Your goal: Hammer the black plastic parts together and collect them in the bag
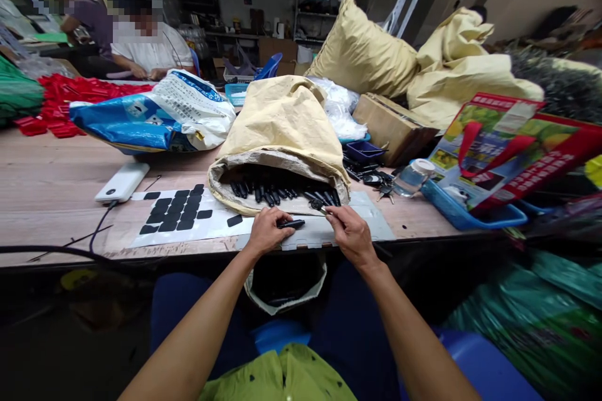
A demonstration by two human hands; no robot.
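Note:
My left hand (267, 230) is closed on a slim black pen-like piece (293, 223) at the table's front edge. Beside it, my right hand (352, 235) pinches a small dark piece (318, 205), too small to name. Just beyond both hands lies a yellow woven sack (282, 116) on its side, its mouth facing me. Several black pen-like pieces (268, 193) show inside the mouth; the deeper part is dark. To the left, a white sheet (141, 240) carries rows of black rounded squares (174, 213).
Below the table edge hangs an open bag (263, 301) between my knees. A power bank (122, 182) with cable and a blue-white bag (155, 116) are left. Right are keys (384, 191), a lidded jar (414, 177) and a blue basket (470, 216). Two people (145, 47) sit behind.

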